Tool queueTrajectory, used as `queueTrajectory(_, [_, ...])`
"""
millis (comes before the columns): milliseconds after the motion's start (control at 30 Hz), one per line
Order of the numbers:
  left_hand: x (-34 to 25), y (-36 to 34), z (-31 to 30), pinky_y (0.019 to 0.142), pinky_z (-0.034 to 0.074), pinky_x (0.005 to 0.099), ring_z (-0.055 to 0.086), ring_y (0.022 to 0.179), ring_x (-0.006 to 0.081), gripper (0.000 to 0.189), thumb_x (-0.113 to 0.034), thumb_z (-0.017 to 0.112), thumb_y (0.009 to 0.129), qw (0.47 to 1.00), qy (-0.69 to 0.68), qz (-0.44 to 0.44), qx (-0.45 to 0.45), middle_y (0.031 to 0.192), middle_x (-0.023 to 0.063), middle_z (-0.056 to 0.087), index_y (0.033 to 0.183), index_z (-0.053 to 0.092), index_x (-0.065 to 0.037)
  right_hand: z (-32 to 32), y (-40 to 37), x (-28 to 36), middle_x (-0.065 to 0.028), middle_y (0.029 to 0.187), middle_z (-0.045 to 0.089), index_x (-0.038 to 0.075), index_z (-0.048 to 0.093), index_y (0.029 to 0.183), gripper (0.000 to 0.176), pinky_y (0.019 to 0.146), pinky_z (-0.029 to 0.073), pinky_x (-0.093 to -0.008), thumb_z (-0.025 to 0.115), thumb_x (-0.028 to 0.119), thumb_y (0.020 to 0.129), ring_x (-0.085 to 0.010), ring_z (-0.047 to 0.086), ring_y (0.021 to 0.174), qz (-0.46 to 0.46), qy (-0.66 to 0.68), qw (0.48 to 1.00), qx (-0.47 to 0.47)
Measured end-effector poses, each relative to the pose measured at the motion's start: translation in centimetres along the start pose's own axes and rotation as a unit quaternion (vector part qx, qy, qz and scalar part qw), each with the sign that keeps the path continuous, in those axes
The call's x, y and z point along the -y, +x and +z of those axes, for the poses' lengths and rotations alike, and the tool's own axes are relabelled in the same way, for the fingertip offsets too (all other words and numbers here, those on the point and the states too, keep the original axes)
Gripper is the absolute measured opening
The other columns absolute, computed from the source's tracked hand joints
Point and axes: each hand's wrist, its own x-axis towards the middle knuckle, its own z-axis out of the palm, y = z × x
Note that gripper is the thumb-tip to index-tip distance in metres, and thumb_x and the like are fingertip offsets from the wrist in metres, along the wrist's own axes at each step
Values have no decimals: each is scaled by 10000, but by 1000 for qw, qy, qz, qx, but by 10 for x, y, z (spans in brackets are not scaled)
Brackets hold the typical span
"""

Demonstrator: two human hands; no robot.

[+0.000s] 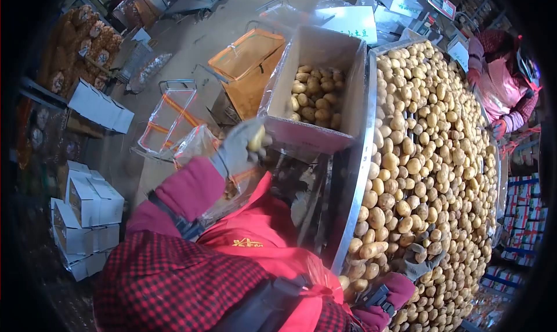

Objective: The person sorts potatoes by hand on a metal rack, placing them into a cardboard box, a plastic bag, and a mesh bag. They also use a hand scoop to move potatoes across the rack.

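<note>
My left hand (239, 147), in a grey glove, is raised beside the near left corner of a cardboard box (310, 133). Its fingers are closed round a potato (256, 139). Inside the box lies a heap of potatoes (316, 94). My right hand (419, 266), also gloved in grey, reaches down into the wide spread of potatoes (429, 158) on the metal-edged sorting table (355, 198). Its fingers curl about a potato (420, 255), with other potatoes close around it.
Across the table, a person (499, 82) in a pink apron reaches toward the potatoes. Left of the box stand an orange bag on a frame (249, 59) and a wire frame with a clear bag (168, 120). White cartons (93, 198) are stacked at the far left. A scale (441, 3) stands at the back.
</note>
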Motion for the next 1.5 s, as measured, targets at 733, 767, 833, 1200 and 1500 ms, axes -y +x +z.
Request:
queueTrajectory(733, [141, -108, -36, 970, 529, 473, 671, 1097, 392, 437, -321, 577, 984, 784, 510, 0, 354, 1263, 173, 683, 1377, 611, -133, 150, -4, -107, -230, 1413, 568, 30, 484, 1447, 615, 497, 491, -207, 444, 509, 1063, -261, 680, 942, 140, -221, 963, 59])
queueTrajectory(767, [144, -108, -38, 970, 529, 473, 671, 1097, 392, 437, -321, 577, 984, 787, 509, -1, 350, 1263, 173, 683, 1377, 611, -133, 167, -7, -133, -210, 1344, 614, 6, 425, 1499, 676, 487, 511, -230, 447, 516, 1056, -243, 681, 880, 157, -264, 951, 35])
queueTrajectory(833, [150, -111, -46, 1023, 496, 485, 647, 1159, 398, 488, -374, 574, 983, 765, 579, 65, 275, 1319, 175, 659, 1417, 590, -152, 190, -8, -174, -212, 1298, 636, 7, 410, 1511, 682, 503, 527, -228, 441, 516, 1058, -247, 683, 854, 247, -278, 925, 81])
queueTrajectory(1200, [156, -111, -45, 1030, 486, 490, 624, 1187, 416, 501, -352, 607, 968, 764, 554, 113, 313, 1288, 242, 654, 1405, 589, -108, 220, -28, -283, -68, 1374, 570, 128, 420, 1556, 579, 886, 512, -320, 586, 356, 1051, -160, 597, 1121, 364, -434, 788, 242])
queueTrajectory(1500, [122, -80, 29, 910, 561, 439, 694, 1055, 364, 340, -136, 683, 901, 742, 454, 432, 236, 1178, 181, 713, 1223, 675, -27, 162, -72, -131, -125, 1484, 540, 81, 419, 1556, 575, 993, 499, -385, 626, 213, 1036, -221, 585, 1238, 70, -463, 882, 54])
